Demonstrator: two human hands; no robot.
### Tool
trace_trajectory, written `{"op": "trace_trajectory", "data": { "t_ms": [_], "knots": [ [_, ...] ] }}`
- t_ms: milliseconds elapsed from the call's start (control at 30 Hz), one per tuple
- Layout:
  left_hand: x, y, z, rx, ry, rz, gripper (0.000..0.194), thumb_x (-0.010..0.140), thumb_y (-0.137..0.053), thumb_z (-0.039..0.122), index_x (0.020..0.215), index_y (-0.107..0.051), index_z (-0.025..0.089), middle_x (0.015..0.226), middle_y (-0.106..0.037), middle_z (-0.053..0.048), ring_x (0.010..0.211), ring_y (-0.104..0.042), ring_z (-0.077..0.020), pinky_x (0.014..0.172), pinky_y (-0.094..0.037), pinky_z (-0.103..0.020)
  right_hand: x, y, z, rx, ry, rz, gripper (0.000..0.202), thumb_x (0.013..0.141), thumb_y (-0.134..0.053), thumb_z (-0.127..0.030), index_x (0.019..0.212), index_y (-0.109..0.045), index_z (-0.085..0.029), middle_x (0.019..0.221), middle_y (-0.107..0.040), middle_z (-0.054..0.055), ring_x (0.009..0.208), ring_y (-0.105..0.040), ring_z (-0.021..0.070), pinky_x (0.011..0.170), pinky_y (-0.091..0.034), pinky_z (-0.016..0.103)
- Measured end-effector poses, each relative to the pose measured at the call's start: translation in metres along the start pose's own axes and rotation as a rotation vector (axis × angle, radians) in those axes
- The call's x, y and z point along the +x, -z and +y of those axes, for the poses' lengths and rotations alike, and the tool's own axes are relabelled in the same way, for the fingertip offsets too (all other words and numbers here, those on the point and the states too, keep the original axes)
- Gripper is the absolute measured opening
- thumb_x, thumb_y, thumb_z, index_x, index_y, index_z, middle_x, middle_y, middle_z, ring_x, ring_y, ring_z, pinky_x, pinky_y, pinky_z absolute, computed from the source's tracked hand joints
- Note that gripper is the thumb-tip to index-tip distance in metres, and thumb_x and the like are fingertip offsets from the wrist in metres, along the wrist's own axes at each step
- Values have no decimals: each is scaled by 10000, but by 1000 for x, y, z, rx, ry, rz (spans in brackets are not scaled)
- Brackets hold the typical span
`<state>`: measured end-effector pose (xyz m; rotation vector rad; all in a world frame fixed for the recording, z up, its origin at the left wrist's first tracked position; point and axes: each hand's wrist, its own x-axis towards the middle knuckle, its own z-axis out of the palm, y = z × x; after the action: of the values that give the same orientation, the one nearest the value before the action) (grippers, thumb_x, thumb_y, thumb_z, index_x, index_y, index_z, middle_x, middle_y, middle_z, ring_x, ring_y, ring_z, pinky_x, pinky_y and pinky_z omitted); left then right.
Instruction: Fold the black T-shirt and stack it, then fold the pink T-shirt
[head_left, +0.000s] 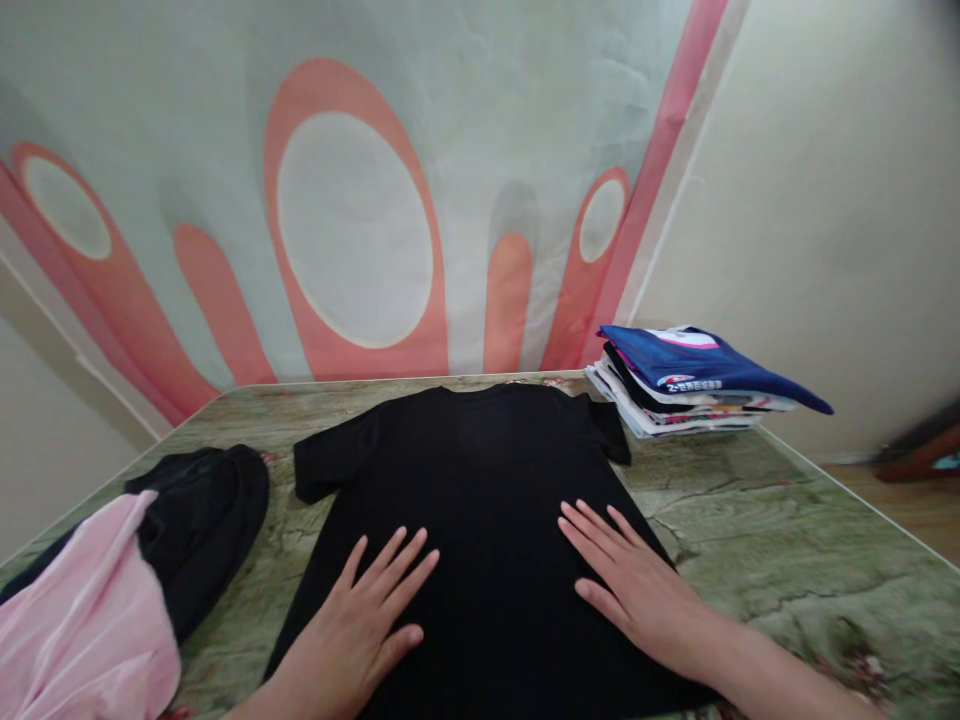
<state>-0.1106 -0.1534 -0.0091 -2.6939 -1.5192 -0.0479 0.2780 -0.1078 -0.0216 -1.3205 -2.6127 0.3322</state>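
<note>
A black short-sleeved T-shirt point(487, 480) lies spread flat, its neck toward the far edge and its sleeves out to both sides. My left hand point(364, 620) rests on the lower left part of the shirt with its fingers spread. On the right part of the shirt lies my right hand point(630, 590), palm down, fingers apart. Neither hand grips the cloth. The shirt's bottom hem runs out of view at the near side, apart from a bit at the right.
The shirt lies on a wood-patterned table point(757, 540). At the back right is a stack of folded clothes point(697, 375), dark blue on top. Pink cloth point(97, 620) and black clothes point(217, 520) lie heaped at the left. Behind the table hangs a patterned backdrop point(465, 130).
</note>
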Motion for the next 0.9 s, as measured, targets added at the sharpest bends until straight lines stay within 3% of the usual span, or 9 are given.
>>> {"op": "trace_trajectory", "data": {
  "t_ms": [100,200,267,400,500,567,633,733,900],
  "knots": [
    [-10,12,8,-102,-94,-70,583,947,-424,467,1474,-186,388,1530,-258,5,1388,-282,-262,1124,-219,-525,-9,9,-5,51,46,-53,556,965,-370,-447,1482,-195,-339,1538,-244,-11,1418,-188,219,1162,-147,508],
    [6,30,-1,-230,-126,-82,435,963,-419,402,1397,-390,403,1470,-396,23,1351,-364,-218,1116,-283,-458,5,26,-8,103,72,-73,493,964,-388,-437,1443,-324,-341,1493,-356,-4,1394,-265,201,1153,-208,466],
    [42,41,-10,-287,-138,-33,362,988,-360,331,1317,-502,383,1430,-458,34,1331,-394,-167,1118,-290,-401,32,35,-14,137,131,-63,481,966,-381,-441,1431,-358,-321,1471,-396,8,1384,-288,187,1141,-244,431],
    [151,44,-33,-249,-106,91,422,992,-303,304,1405,-391,324,1529,-290,1,1421,-189,-193,1123,-214,-487,115,33,-33,138,329,-72,532,972,-328,-476,1462,-295,-271,1520,-300,39,1411,-214,194,1142,-207,453],
    [220,23,-52,-194,-8,-82,434,989,-293,401,1418,-345,366,1551,-222,7,1434,-122,-243,1077,-208,-590,168,15,-41,101,360,-110,535,979,-303,-466,1468,-277,-253,1537,-254,57,1416,-195,205,1142,-177,477],
    [242,2,-63,-182,60,-153,448,989,-253,450,1432,-297,399,1556,-202,19,1433,-120,-257,1068,-162,-626,183,3,-43,56,354,-118,559,974,-304,-481,1465,-293,-214,1541,-237,88,1424,-160,234,1145,-140,497],
    [249,-18,-70,-160,68,-126,468,985,-229,484,1447,-246,416,1563,-172,31,1435,-105,-255,1079,-100,-628,177,-4,-45,27,363,-116,602,966,-304,-510,1466,-291,-175,1548,-194,121,1431,-109,262,1145,-108,513],
    [246,-35,-75,-140,24,-65,503,972,-207,539,1461,-195,424,1567,-150,39,1437,-94,-249,1093,-66,-611,140,-3,-56,55,469,-175,634,964,-293,-526,1488,-223,-175,1550,-171,125,1435,-79,260,1147,-72,524],
    [244,-36,-80,-141,12,-65,527,957,-171,584,1463,-177,436,1567,-145,45,1436,-102,-257,1090,-76,-617,65,3,-83,207,739,-274,641,966,-355,-485,1502,-145,-203,1533,-223,113,1430,-100,242,1152,-58,526]
  ]
}}
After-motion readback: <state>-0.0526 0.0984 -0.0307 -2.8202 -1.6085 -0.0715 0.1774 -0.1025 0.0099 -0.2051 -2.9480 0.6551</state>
